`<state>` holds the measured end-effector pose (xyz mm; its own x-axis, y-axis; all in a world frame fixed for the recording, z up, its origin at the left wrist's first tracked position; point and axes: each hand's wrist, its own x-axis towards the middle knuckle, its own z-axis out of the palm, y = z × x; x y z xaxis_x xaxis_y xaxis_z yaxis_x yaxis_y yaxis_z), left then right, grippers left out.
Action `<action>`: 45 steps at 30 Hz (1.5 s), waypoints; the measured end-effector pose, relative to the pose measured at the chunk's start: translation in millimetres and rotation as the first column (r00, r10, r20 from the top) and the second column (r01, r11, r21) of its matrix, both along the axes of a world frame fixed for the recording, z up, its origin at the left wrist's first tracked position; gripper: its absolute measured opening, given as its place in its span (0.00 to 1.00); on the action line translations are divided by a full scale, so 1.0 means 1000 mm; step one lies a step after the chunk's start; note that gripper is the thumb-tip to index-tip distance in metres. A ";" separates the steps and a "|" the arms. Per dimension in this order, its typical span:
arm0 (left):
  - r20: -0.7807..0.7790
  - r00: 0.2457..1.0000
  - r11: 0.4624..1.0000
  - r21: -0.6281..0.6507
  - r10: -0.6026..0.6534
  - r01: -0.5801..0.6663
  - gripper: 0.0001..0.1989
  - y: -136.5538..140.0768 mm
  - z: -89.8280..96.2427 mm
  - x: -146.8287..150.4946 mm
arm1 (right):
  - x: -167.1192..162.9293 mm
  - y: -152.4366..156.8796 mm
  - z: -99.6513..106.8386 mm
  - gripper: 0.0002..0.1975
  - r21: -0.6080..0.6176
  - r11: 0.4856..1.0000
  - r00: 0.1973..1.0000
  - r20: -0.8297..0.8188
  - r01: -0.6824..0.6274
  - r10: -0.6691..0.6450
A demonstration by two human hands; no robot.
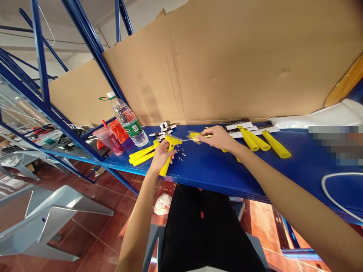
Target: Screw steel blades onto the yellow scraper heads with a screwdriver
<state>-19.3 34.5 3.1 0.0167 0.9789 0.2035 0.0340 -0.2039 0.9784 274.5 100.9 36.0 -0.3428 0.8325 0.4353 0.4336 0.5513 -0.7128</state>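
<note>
Slanting, a yellow scraper (173,141) is gripped by the left hand (161,154), a screwdriver (187,140) held at its head by the right hand (219,138).

Workshop: blue metal racking (85,28), cardboard partition (232,64), scattered small parts (183,154).

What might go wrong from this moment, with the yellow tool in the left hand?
The screwdriver in the right hand might slip off the yellow tool toward the left hand. The small loose pieces beside that hand might scatter if brushed. The pink cup might spill if knocked.
</note>
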 end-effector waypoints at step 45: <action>-0.013 0.995 0.994 -0.059 -0.095 0.094 0.21 -0.004 -0.001 0.001 | -0.019 -0.015 0.028 0.26 0.060 0.998 1.000 -0.005 0.024 -0.024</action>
<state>-18.7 30.3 2.4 0.1127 0.9830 0.1450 0.0326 -0.1495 0.9882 255.7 85.5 63.9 -0.3208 0.8126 0.4866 0.4444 0.5828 -0.6803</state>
